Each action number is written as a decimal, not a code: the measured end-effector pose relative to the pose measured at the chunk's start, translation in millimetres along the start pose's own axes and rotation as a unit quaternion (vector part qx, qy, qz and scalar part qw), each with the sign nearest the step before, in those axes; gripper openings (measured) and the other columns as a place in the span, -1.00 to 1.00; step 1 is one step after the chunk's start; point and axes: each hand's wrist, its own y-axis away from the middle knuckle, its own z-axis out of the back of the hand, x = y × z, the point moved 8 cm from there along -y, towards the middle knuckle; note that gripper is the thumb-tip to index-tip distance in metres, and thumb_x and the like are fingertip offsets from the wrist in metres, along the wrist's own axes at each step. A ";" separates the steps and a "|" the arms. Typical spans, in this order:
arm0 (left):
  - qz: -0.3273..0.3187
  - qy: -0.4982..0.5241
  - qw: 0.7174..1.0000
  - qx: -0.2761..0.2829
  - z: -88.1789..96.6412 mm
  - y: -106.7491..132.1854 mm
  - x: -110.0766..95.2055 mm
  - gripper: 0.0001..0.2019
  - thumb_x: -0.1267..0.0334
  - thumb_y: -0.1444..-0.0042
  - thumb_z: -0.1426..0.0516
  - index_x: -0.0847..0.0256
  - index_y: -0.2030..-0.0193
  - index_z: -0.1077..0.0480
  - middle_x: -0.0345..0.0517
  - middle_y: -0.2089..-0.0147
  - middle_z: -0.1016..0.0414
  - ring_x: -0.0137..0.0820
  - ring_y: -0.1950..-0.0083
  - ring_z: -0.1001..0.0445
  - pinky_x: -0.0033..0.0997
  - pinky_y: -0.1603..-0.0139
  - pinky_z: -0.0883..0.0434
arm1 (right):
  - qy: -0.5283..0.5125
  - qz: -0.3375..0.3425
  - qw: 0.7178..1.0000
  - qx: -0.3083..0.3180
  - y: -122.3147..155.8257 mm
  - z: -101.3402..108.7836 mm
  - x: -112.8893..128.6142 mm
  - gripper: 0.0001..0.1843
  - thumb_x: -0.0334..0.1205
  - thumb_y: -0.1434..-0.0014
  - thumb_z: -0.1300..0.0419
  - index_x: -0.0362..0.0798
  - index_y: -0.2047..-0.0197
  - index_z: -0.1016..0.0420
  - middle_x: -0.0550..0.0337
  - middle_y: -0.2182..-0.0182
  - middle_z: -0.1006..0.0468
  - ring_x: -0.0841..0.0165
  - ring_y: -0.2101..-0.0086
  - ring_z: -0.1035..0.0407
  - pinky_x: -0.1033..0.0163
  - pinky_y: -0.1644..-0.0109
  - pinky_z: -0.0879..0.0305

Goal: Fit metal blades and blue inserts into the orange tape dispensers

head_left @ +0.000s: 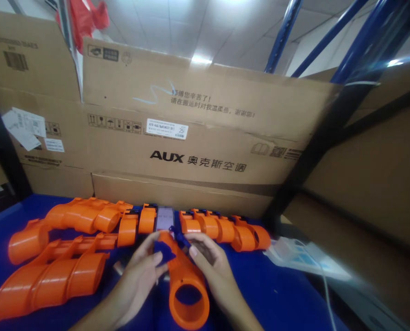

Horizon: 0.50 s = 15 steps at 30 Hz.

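Note:
An orange plastic tube (185, 271) lies between my hands, its round open end facing me. My left hand (144, 264) is at its left side, thumb and fingers closed on a dark blue flat piece (164, 253) that touches or overlaps the tube. My right hand (211, 262) curls along the tube's right side, its thumb and fingers at a small dark blue clip-like part (180, 236) near the tube's far end. Whether that part is fixed to the tube, I cannot tell. Some fingertips are hidden behind the pieces.
Orange curved tube parts stand in rows on the blue table surface (253, 289), a left group (56, 276) and a right group (222, 230). Behind them are a phone-like screen (165, 217) and a cardboard wall (191, 184). A clear plastic tray (294, 255) with a white cable lies right.

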 end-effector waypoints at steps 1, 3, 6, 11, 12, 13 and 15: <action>-0.011 -0.009 1.000 -0.009 1.6 -0.7 -1.5 -0.53 0.31 -0.17 -0.24 0.03 -0.24 -0.40 -0.02 -0.20 -0.54 -0.05 -0.29 -0.41 0.04 -0.31 -0.31 | 0.009 0.018 1.000 0.000 -0.4 3.9 3.7 -0.70 -0.08 -0.24 -0.31 0.07 -0.02 -0.55 0.08 0.02 -0.61 0.12 -0.04 -0.47 0.05 -0.18 -0.36; -0.027 -0.025 0.999 -0.021 3.5 -1.9 -3.9 -0.46 0.33 -0.14 -0.28 0.04 -0.27 -0.38 -0.01 -0.25 -0.50 -0.07 -0.32 -0.38 -0.02 -0.35 -0.27 | 0.023 0.055 0.998 0.003 -0.4 10.5 10.9 -0.69 -0.14 -0.22 -0.33 0.08 -0.04 -0.55 0.07 -0.03 -0.59 0.11 -0.10 -0.44 0.02 -0.25 -0.29; -0.033 -0.050 0.998 -0.030 4.9 -2.9 -5.2 -0.43 0.36 -0.11 -0.31 0.04 -0.27 -0.38 -0.03 -0.29 -0.47 -0.12 -0.35 -0.34 -0.15 -0.36 -0.27 | 0.045 0.086 0.995 0.020 0.5 13.8 17.4 -0.71 -0.20 -0.23 -0.33 0.10 -0.04 -0.56 0.07 -0.08 -0.56 0.12 -0.12 -0.42 0.01 -0.29 -0.25; -0.056 -0.088 0.994 -0.027 1.8 -2.2 -9.8 -0.50 0.37 -0.09 -0.34 0.05 -0.19 -0.45 -0.06 -0.22 -0.53 -0.18 -0.29 -0.41 -0.29 -0.24 -0.39 | 0.069 0.098 0.992 0.032 0.6 11.9 20.7 -0.69 -0.25 -0.22 -0.33 0.11 -0.04 -0.56 0.09 -0.08 -0.56 0.14 -0.13 -0.42 0.02 -0.30 -0.25; -0.062 -0.091 0.994 -0.028 1.2 -2.0 -11.2 -0.51 0.38 -0.08 -0.34 0.05 -0.17 -0.46 -0.07 -0.22 -0.53 -0.19 -0.27 -0.42 -0.31 -0.23 -0.40 | 0.072 0.100 0.992 0.034 0.3 11.4 20.9 -0.69 -0.25 -0.22 -0.34 0.11 -0.04 -0.56 0.09 -0.07 -0.56 0.14 -0.13 -0.42 0.02 -0.30 -0.25; -0.067 -0.093 0.993 -0.031 0.8 -2.0 -12.5 -0.52 0.38 -0.08 -0.34 0.05 -0.16 -0.47 -0.09 -0.22 -0.53 -0.21 -0.27 -0.42 -0.33 -0.22 -0.41 | 0.074 0.100 0.992 0.036 0.1 11.0 21.0 -0.69 -0.25 -0.21 -0.34 0.10 -0.04 -0.56 0.09 -0.07 -0.56 0.14 -0.13 -0.41 0.01 -0.30 -0.25; -0.074 -0.093 0.992 -0.038 0.4 -2.0 -14.7 -0.52 0.38 -0.08 -0.34 0.03 -0.15 -0.47 -0.12 -0.24 -0.51 -0.24 -0.26 -0.42 -0.36 -0.21 -0.41 | 0.079 0.100 0.991 0.039 -0.3 10.4 20.9 -0.69 -0.25 -0.21 -0.34 0.10 -0.03 -0.56 0.09 -0.07 -0.56 0.13 -0.13 -0.41 0.00 -0.30 -0.24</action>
